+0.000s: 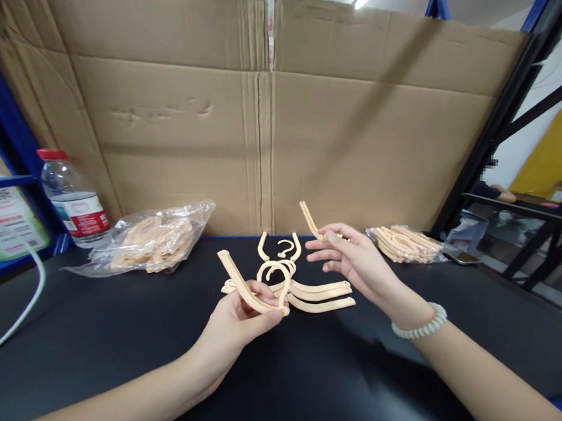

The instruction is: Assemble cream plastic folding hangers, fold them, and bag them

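Note:
My left hand [242,320] grips a beige plastic hanger arm with a hook [238,283] joined at its end, held above the table. The thumb presses near the joint. Up and to the right, my right hand [355,254] pinches a second beige hanger arm [308,217] between thumb and forefinger, its other fingers spread. Part of that piece is hidden behind the fingers. On the table between the hands lie assembled hangers [321,293], partly covered by my left hand. Behind them are loose curved arms [262,246] and a loose hook [285,244].
A plastic bag of beige pieces [158,240] lies at left beside a red-capped bottle [77,202]. Another bag [406,243] and a phone [461,255] are at back right. Cardboard [172,119] walls the black table's [108,339] back. A white cable [26,314] hangs at left.

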Available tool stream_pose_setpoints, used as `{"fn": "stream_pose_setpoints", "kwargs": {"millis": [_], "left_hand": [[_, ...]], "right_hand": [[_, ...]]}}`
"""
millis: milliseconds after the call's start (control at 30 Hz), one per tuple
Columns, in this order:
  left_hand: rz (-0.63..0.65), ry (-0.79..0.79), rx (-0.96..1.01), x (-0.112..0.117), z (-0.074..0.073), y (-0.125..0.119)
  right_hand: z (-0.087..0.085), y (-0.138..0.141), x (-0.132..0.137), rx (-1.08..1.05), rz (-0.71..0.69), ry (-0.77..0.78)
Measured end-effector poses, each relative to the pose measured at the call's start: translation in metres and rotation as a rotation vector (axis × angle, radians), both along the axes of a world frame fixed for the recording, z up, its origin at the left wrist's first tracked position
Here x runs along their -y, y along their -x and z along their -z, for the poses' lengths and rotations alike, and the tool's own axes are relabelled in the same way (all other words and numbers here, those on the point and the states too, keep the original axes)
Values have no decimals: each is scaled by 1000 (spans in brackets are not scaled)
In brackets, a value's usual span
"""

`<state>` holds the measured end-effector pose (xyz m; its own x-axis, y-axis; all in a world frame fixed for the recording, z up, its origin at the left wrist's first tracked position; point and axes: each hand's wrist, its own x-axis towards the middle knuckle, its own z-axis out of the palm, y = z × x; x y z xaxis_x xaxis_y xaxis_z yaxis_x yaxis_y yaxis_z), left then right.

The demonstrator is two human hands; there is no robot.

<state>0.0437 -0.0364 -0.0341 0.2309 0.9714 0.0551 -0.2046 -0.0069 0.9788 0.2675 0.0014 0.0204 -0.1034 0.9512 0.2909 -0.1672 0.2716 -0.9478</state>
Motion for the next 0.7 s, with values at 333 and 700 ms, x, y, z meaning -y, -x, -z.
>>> {"fn": "stream_pose_setpoints", "kwargs": {"millis": [333, 700], "left_hand": [[2, -29, 1, -1, -1, 2], [-15, -52, -17, -5, 2, 5]], "right_hand": [[38, 31, 6, -205, -240, 315], [42, 31, 11, 19, -469, 304]]}}
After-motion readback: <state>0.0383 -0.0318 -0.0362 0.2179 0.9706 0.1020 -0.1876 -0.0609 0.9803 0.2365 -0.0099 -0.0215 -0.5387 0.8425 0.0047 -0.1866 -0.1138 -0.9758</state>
